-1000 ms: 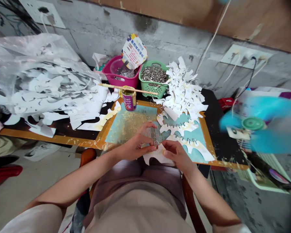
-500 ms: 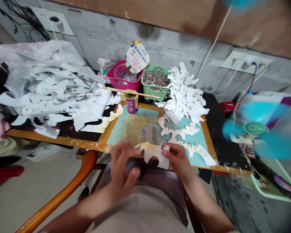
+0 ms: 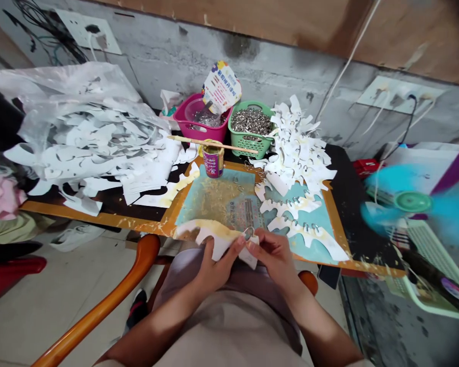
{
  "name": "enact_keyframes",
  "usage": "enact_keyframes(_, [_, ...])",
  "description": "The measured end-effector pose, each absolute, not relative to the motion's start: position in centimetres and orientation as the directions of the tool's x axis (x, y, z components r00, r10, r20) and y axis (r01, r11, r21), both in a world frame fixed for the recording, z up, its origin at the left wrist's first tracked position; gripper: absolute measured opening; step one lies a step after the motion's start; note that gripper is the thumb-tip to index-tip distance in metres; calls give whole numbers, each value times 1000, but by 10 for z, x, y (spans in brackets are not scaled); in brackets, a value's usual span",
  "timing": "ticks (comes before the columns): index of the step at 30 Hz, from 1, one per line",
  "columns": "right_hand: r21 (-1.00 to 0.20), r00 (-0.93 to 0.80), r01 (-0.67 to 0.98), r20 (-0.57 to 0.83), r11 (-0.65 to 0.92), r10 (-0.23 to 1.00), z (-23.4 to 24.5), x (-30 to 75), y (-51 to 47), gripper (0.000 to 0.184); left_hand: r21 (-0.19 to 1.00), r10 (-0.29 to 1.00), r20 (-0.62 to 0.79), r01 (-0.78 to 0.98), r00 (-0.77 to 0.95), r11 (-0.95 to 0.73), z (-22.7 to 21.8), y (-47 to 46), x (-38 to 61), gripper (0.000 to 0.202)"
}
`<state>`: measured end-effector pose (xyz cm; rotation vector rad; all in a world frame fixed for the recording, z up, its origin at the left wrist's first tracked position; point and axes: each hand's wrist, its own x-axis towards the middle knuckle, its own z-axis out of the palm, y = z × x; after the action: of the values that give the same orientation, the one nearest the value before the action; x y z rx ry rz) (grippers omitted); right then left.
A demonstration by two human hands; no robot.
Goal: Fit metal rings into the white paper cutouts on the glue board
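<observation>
My left hand point(image 3: 218, 267) and my right hand point(image 3: 275, 257) hold a white paper cutout point(image 3: 214, 239) with a yellowish stained edge above the near edge of the board. A small metal ring point(image 3: 248, 233) sits at the cutout's edge, pinched by my right fingertips, with my left fingertips close against it. The teal-topped board point(image 3: 229, 204) with an orange frame lies just beyond my hands. Several ringed cutouts point(image 3: 302, 224) lie on its right side, and a tall heap of them point(image 3: 298, 153) rises behind.
A green basket of metal rings point(image 3: 250, 130) and a pink basket point(image 3: 201, 117) stand at the back. A can point(image 3: 213, 160) holds a wooden stick. Cut paper in plastic point(image 3: 87, 132) is heaped left. A spinning blue fan point(image 3: 411, 201) stands right; a concrete wall point(image 3: 290, 66) lies behind.
My left hand has come back from a blurred move near my lap and holds the cutout again. The cutout now sits lower, nearer my lap, with the ring at its edge.
</observation>
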<state>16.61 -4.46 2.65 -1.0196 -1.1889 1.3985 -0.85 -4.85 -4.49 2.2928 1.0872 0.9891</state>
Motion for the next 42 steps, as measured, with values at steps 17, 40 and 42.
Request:
enact_keyframes(17, [-991, -137, -127, 58, 41, 989, 39, 178, -35, 11, 988, 998, -36, -154, -42, 29, 1, -54, 15, 26])
enact_keyframes(40, [-517, -274, 592, 592, 618, 758, 56, 181, -24, 12, 999, 991, 49, 14, 128, -51, 17, -33, 9, 46])
enact_keyframes(42, [-437, -272, 637, 644, 635, 715, 51, 178, -25, 15, 1000, 996, 10, 11, 83, -10, 20, -33, 12, 51])
